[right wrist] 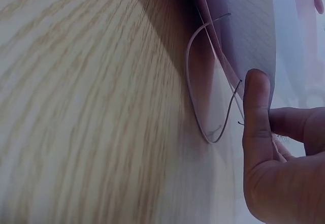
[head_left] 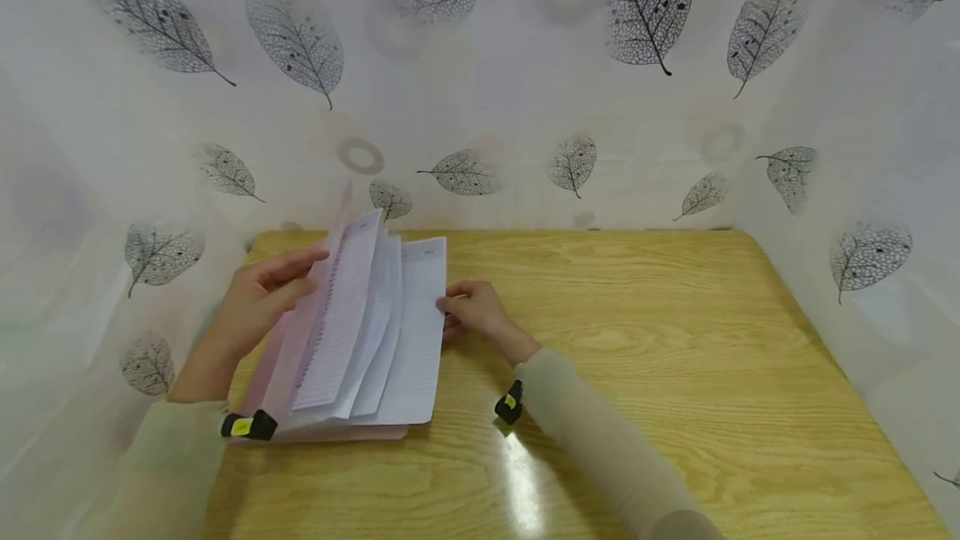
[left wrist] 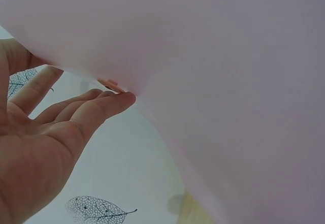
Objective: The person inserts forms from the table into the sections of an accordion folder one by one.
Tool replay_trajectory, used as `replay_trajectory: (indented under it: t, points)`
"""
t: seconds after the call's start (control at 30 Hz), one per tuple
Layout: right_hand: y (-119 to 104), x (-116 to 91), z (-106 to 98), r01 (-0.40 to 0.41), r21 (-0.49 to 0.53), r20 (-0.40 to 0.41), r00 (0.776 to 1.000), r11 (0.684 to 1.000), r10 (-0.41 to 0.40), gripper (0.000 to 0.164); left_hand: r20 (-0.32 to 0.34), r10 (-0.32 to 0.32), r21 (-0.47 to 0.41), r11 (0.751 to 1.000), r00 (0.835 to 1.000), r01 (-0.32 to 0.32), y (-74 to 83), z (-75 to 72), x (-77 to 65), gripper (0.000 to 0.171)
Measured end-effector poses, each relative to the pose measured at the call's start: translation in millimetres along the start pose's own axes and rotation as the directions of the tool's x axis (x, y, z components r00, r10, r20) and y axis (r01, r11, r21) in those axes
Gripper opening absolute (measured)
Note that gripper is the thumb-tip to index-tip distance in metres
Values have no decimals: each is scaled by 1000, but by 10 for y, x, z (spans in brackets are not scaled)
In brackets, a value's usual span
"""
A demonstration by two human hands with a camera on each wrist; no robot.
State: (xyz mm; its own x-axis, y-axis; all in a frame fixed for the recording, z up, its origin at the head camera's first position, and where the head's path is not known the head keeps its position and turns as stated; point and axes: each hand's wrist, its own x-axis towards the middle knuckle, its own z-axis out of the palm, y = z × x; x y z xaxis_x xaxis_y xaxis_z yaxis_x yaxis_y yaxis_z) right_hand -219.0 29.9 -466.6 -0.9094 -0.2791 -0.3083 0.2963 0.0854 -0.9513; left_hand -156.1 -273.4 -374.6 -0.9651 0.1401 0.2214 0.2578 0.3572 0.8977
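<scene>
A notebook with a translucent pink cover (left wrist: 218, 82) and lined white pages (head_left: 421, 332) lies spread on the left part of the table. Its front cover stands raised, and several pages fan out beside the row of binding holes. My left hand (head_left: 264, 300) pinches the raised cover at its edge; in the left wrist view a small orange piece shows at the fingertips. On the other side, my right hand (head_left: 477, 308) pinches the right edge of the pages between thumb and fingers. A thin cord loop (right wrist: 189, 76) hangs out from the notebook's edge in the right wrist view.
The wood-grain table (head_left: 637, 340) stretches away to the right of the notebook. A pale curtain (head_left: 495, 90) printed with dark leaves encloses the table at the back and both sides. Small black devices (head_left: 509, 403) sit at both wrists.
</scene>
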Motion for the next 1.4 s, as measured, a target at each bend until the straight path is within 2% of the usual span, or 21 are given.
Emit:
replay_trajectory:
  t: [0.43,0.67,1.17,1.4]
  points:
    - [35,23,131,36,-26,38,999,999,-35,25,0,-8,-17,1000,1000,8,-2,12,-15,39]
    - [11,34,188,34,-18,49,998,999,-34,26,0,5,-4,1000,1000,-5,-3,4,-18,38]
    - [-39,43,291,33,-21,72,997,999,-31,19,-1,-10,8,1000,1000,10,21,8,-23,38]
    - [-81,41,327,10,16,81,997,1000,-11,20,1,43,-63,997,999,-43,-5,7,-9,40]
